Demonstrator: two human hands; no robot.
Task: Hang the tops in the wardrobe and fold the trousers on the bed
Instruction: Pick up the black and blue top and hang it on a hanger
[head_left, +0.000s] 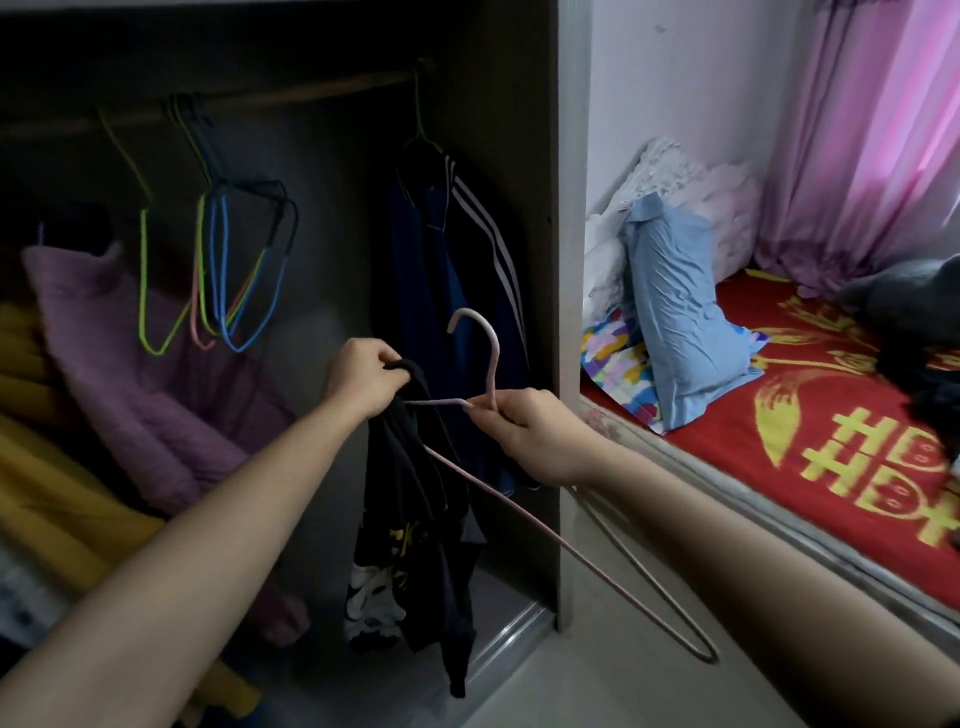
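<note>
My left hand (363, 376) grips the collar of a black top (415, 519) with yellow and white print, which hangs limp in front of the open wardrobe. My right hand (530, 434) holds a pink wire hanger (597, 564) at the base of its hook, with one arm of the hanger poked into the top's neck. The wardrobe rail (291, 96) runs across the upper left. On it hang several empty coloured hangers (228, 270) and a dark blue jacket with white stripes (457, 291). Dark clothes (914, 332) lie on the bed at the right edge.
A purple quilted garment (124, 353) and yellow fabric (57, 467) fill the wardrobe's left side. The wardrobe's side panel (569, 260) stands between it and the bed with the red and gold cover (810, 441). A light blue pillow (675, 322) and white bedding (670, 176) sit at the bed's head, pink curtains (872, 130) behind.
</note>
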